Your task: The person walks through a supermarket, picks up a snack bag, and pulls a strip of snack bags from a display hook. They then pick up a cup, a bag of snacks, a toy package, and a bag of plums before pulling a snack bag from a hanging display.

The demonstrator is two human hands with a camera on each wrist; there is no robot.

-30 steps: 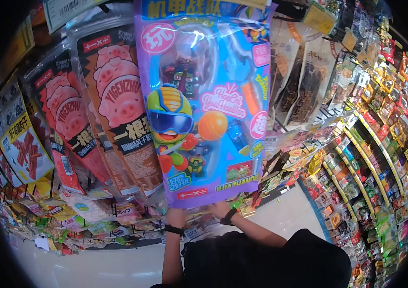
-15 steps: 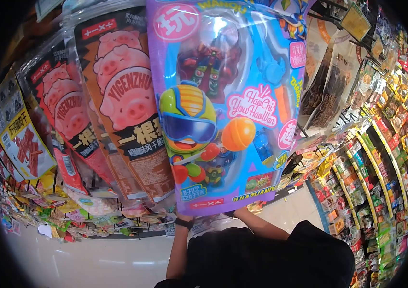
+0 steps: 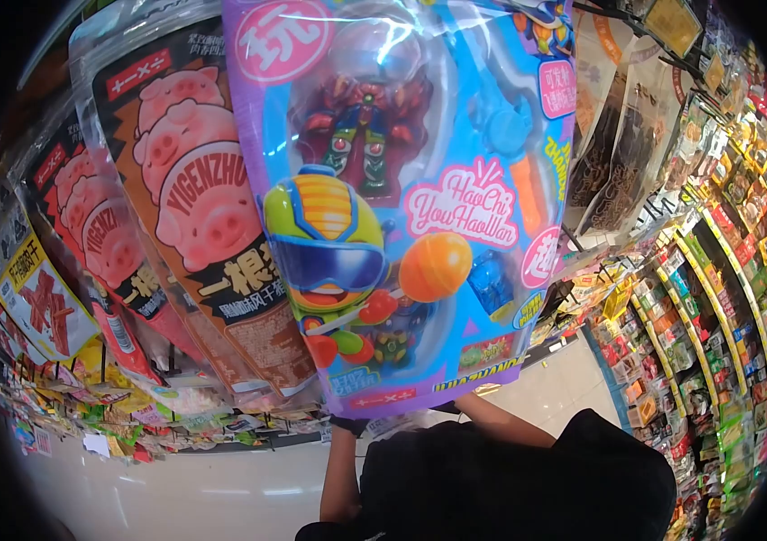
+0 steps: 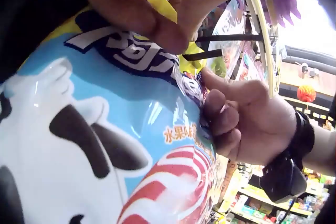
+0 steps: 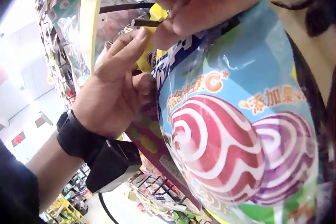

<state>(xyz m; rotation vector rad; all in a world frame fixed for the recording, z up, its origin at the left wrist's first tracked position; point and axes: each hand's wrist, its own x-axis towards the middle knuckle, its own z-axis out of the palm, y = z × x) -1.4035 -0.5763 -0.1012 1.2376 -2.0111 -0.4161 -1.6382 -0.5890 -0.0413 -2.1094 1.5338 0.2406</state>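
Observation:
A light-blue candy bag point(image 4: 131, 103), printed with a black-and-white cartoon animal and red-striped lollipops, sits between my two hands. My left hand point(image 4: 136, 3) pinches its yellow top edge. From the other side, my right hand point(image 5: 226, 8) pinches the same top edge beside a dark metal hook point(image 5: 126, 7). Both wrists wear black bands. In the head view, a large purple-and-blue toy pouch point(image 3: 374, 216) fills the middle and hides both hands; only the left forearm point(image 3: 340, 469) and right forearm point(image 3: 505, 424) show below it.
Brown pig-print snack pouches point(image 3: 194, 180) hang left of the toy pouch, with a white jerky pouch point(image 3: 45, 307) farther left. Clear bags of dark snacks point(image 3: 627, 153) hang to the right. Shelves of small packets point(image 3: 717, 298) curve along the far right, above the pale floor point(image 3: 212, 491).
In the head view the toy pouch and its neighbours appear larger and closer. The toy pouch's lower edge has shifted down, and the hands, partly visible earlier, are now hidden behind it.

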